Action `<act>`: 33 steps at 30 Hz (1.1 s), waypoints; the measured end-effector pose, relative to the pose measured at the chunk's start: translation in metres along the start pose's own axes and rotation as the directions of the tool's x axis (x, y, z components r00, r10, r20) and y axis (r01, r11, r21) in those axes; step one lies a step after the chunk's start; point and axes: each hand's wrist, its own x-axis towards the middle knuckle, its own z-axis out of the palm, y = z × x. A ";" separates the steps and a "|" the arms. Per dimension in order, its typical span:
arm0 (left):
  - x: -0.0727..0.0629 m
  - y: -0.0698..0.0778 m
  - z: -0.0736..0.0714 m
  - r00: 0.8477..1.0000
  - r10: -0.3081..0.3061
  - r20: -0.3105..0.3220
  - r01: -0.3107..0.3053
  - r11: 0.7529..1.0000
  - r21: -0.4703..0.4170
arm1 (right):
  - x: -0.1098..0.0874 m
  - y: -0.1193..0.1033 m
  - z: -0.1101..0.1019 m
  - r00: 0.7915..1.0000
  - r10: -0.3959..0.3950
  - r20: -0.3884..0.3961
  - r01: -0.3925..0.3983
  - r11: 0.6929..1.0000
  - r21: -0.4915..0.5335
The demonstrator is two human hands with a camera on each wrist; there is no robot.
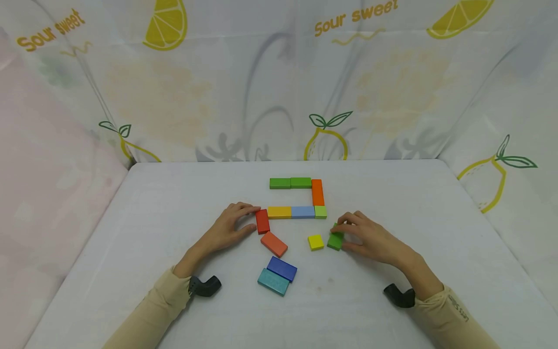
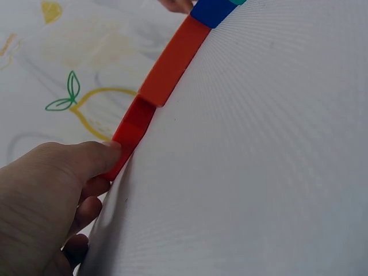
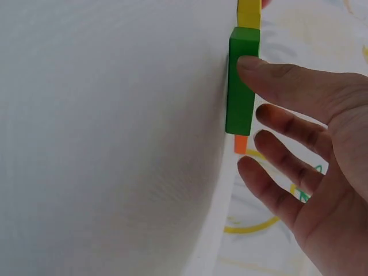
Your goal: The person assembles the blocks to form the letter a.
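Note:
My left hand [image 1: 228, 228] pinches a red block [image 1: 263, 221] between thumb and index finger. The left wrist view shows the thumb on the red block [image 2: 133, 129], its other fingers partly hidden. On the right, my right hand [image 1: 370, 237] holds a dark green block [image 1: 335, 238], thumb on its side and index finger at its far end. In the right wrist view the remaining fingers hang clear of the green block [image 3: 242, 86]. A yellow cube [image 1: 316, 242] lies just left of it. An orange-red block [image 1: 274, 244] lies slantwise below the red one.
Two green blocks [image 1: 290, 183], an orange block [image 1: 317, 193], a light green cube [image 1: 320, 212], a light blue block [image 1: 302, 212] and a yellow-orange block [image 1: 279, 213] form a bent line. Nearer me, a dark blue block [image 1: 282, 269] and a teal block [image 1: 273, 281] lie side by side.

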 end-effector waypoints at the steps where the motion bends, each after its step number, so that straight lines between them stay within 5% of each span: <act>1: 0.000 0.000 0.000 1.000 0.001 -0.001 -0.001 1.000 -0.001 | 0.000 0.000 0.000 1.000 0.004 -0.001 -0.004 1.000 0.000; 17: 0.000 -0.001 0.001 1.000 0.007 -0.002 -0.007 1.000 -0.007 | -0.012 -0.002 -0.001 0.999 -0.013 0.047 0.006 0.991 0.136; 23: -0.001 -0.003 0.002 1.000 -0.003 0.011 0.003 1.000 -0.011 | -0.012 -0.013 -0.002 0.991 0.023 0.130 -0.052 0.972 0.227; 33: 0.002 -0.003 -0.001 1.000 -0.009 0.013 0.010 1.000 -0.012 | -0.001 -0.032 -0.002 0.972 0.089 0.217 -0.135 0.969 0.205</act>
